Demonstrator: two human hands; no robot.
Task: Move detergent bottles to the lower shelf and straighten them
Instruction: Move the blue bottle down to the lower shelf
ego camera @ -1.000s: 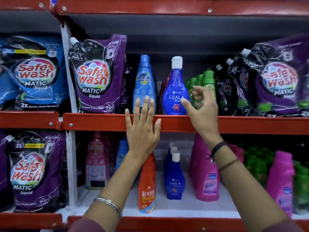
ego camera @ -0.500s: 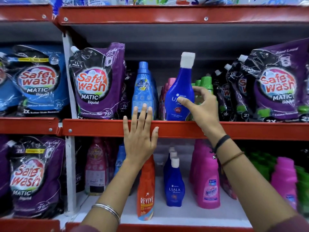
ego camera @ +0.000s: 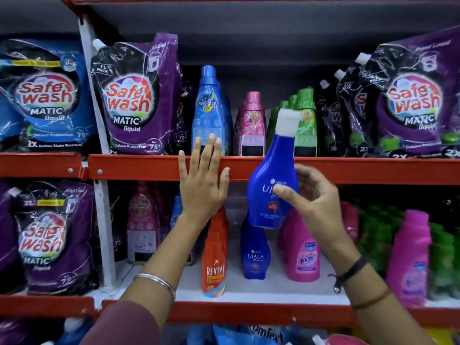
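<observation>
My right hand (ego camera: pixel 313 202) grips a dark blue Ujala bottle (ego camera: pixel 270 175) with a white cap. The bottle is off the upper shelf, tilted slightly right, in front of that shelf's red edge (ego camera: pixel 139 168). My left hand (ego camera: pixel 201 183) lies flat and open against that red edge, holding nothing. On the lower shelf (ego camera: pixel 261 292), directly under the held bottle, stands another blue Ujala bottle (ego camera: pixel 255 252), between an orange Revive bottle (ego camera: pixel 215 257) and a pink Vanish bottle (ego camera: pixel 302 252).
The upper shelf holds a light blue bottle (ego camera: pixel 207 110), pink bottles (ego camera: pixel 251 125), green bottles (ego camera: pixel 305 125) and Safewash pouches (ego camera: pixel 135 95) on both sides. More pink bottles (ego camera: pixel 409 257), green bottles and purple pouches (ego camera: pixel 49 235) fill the lower shelf. A white upright (ego camera: pixel 104 220) divides the bays.
My right hand has closed on the blue Ujala bottle, lifted it off the upper shelf and brought it down in front of the shelf edge. My left hand has stayed on the edge.
</observation>
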